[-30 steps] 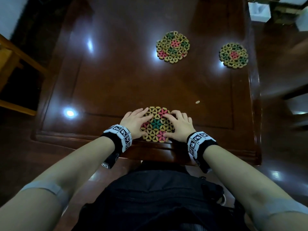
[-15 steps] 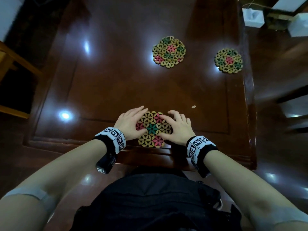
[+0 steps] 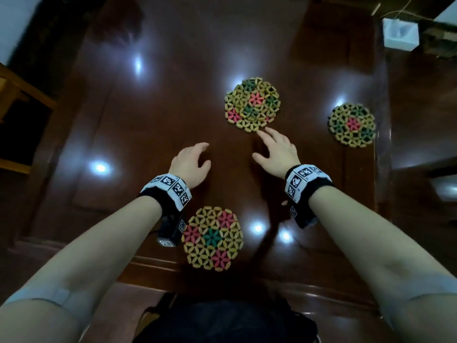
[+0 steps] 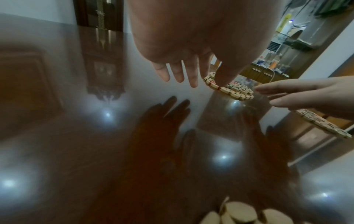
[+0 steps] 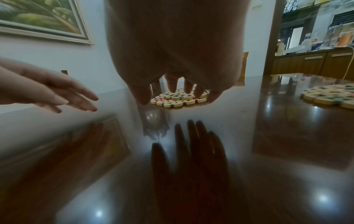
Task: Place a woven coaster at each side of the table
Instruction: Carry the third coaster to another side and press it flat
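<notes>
Three round woven coasters lie on the dark glossy table [image 3: 148, 120]. The near coaster [image 3: 213, 238] sits by the front edge, free of both hands. A middle coaster [image 3: 252, 103] lies further in, and a third coaster [image 3: 351, 125] is near the right edge. My left hand [image 3: 191, 160] hovers over the table with straight fingers, holding nothing. My right hand [image 3: 277, 149] reaches out flat, its fingertips just short of the middle coaster [image 5: 178, 98]. In the left wrist view my left hand's fingers [image 4: 178, 72] are spread above the bare surface, and the middle coaster [image 4: 231, 89] lies ahead.
A wooden chair [image 3: 22, 100] stands off the left side. A white box [image 3: 400, 33] sits on the floor at the far right. A framed picture [image 5: 42, 19] hangs on the wall beyond the table.
Both hands have let go of the near coaster by the front edge and moved forward over the table, the right hand up to the middle coaster.
</notes>
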Demonstrator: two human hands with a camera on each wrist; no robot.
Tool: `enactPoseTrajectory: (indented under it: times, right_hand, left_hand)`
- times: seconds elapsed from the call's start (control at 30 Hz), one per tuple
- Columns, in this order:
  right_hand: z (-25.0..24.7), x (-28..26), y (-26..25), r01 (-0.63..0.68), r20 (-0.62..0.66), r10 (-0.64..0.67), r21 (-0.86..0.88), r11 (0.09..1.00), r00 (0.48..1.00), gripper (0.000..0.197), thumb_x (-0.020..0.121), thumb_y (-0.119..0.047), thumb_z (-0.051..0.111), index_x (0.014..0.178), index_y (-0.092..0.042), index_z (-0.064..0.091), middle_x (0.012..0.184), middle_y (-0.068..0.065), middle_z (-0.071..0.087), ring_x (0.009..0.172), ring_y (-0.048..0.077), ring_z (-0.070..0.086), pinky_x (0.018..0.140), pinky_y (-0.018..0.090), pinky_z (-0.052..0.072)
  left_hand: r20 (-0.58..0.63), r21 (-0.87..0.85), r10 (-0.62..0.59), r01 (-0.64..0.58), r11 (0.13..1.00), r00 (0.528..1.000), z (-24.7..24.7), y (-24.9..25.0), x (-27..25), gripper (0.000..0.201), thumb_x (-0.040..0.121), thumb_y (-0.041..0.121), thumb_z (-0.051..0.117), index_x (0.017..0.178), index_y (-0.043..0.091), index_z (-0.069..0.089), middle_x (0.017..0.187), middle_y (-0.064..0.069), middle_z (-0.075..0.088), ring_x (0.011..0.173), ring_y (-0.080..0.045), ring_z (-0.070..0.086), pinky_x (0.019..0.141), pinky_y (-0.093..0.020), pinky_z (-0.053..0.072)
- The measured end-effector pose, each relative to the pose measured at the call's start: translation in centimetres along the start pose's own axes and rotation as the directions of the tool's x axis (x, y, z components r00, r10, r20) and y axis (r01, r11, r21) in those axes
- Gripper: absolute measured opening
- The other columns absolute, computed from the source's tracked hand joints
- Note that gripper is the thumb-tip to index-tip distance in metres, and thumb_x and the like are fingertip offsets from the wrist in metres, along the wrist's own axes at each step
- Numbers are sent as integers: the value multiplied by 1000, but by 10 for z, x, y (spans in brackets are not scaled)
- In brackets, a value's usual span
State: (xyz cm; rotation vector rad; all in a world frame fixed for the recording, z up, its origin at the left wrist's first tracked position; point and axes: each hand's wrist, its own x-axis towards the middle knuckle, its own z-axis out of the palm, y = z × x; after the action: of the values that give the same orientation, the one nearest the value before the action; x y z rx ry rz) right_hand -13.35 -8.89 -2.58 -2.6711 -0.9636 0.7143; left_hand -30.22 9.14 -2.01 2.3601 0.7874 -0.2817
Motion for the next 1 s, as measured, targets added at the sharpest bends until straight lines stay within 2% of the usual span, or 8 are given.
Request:
enactPoseTrajectory:
  times: [0.2, 0.3, 0.5, 0.63, 0.7, 0.77, 0.87, 1.0]
  right_hand:
    - [4, 57, -8, -12, 6, 12, -34, 999, 1000, 69, 91, -44, 46, 151, -29, 16, 163, -3, 7, 150, 20, 4, 119, 46, 10]
    - [5, 61, -11, 37, -115, -44, -59, 998, 992, 61, 88, -42, 50, 145, -26, 34, 155, 1, 28, 144, 26, 21, 116, 47, 17]
    - [15, 32, -21, 212, -123, -222, -85, 973, 967, 43, 89, -37, 52, 129, -24, 55, 133, 0, 53, 125, 25, 44, 102, 42, 34]
    - [21, 13, -23, 271, -144, -282, -89, 958, 949, 36, 90, -38, 51, 120, -23, 62, 119, -3, 64, 112, 23, 54, 91, 38, 39]
    - [16, 17, -20, 181, -209, -187, -48, 982, 960, 42, 88, -42, 53, 125, -22, 57, 123, -1, 61, 115, 25, 53, 91, 39, 40]
    - [9, 24, -16, -16, -252, 20, 18, 1000, 967, 60, 83, -52, 57, 134, -21, 46, 134, 3, 52, 122, 27, 47, 96, 43, 39]
    - [1, 36, -15, -253, -67, 263, 130, 959, 963, 82, 75, -62, 62, 140, -17, 39, 144, 7, 38, 132, 31, 34, 105, 47, 36]
    - [-3, 48, -22, -351, -4, 393, 442, 826, 920, 68, 70, -41, 78, 124, -15, 47, 127, 6, 48, 125, 28, 40, 102, 43, 42]
  left_hand:
    - [-15, -63, -6, 5, 998, 1000, 10, 0, 12, 49, 91, 28, 51, 138, 23, 40, 136, 3, 54, 128, -19, 45, 107, -41, 38]
    - [-29, -77, 1, -3, 997, 1000, 8, 3, 18, 48, 91, 28, 51, 137, 22, 42, 135, 2, 55, 127, -19, 46, 106, -41, 39]
    - [-120, -103, -23, 11, 995, 992, 1, 10, 35, 47, 89, 34, 53, 134, 22, 45, 137, -1, 51, 127, -24, 45, 104, -42, 39]
    - [-174, -9, -59, 58, 998, 983, 2, 19, 43, 58, 82, 46, 62, 132, 23, 46, 138, -1, 43, 125, -27, 38, 101, -40, 34]
    - [-141, 17, -64, 67, 998, 988, 6, 23, 46, 67, 78, 51, 65, 135, 22, 44, 137, -2, 40, 123, -27, 37, 102, -40, 34]
    - [-113, 42, -72, 77, 996, 991, 11, 25, 48, 72, 76, 51, 67, 137, 22, 42, 136, -2, 39, 122, -27, 37, 103, -40, 34]
    - [-79, 54, -111, 115, 992, 991, 18, 25, 47, 69, 78, 42, 67, 139, 27, 39, 138, -2, 39, 124, -27, 34, 105, -40, 31]
    - [-96, 33, -137, 141, 990, 986, 20, 23, 42, 66, 79, 38, 68, 138, 32, 39, 138, 2, 40, 127, -25, 31, 105, -39, 27]
